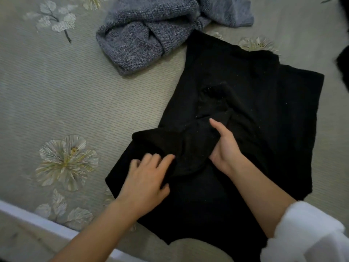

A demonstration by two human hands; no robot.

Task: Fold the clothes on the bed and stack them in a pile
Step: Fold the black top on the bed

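On the bed [56,95]: flat garment [245,87] right of centre, reaching the near edge. Behind and left of it, just apart, knit sweater [151,35]. On the flat garment's near half, left hand [147,178] beside right hand [224,146], bunched fold between.

The left hand [149,178] is laid palm down, its fingers [166,161] straight and slightly spread, pressed flat on the black knitted garment [255,87]. The bare left forearm [90,231] is extended in from the lower left. The right hand [224,146] is turned on edge, with the thumb [214,122] stretched forward and the other fingers curled under a raised fold of the same garment, which is gripped. The right forearm [260,197] is bare up to a rolled white sleeve [302,233] at the lower right.
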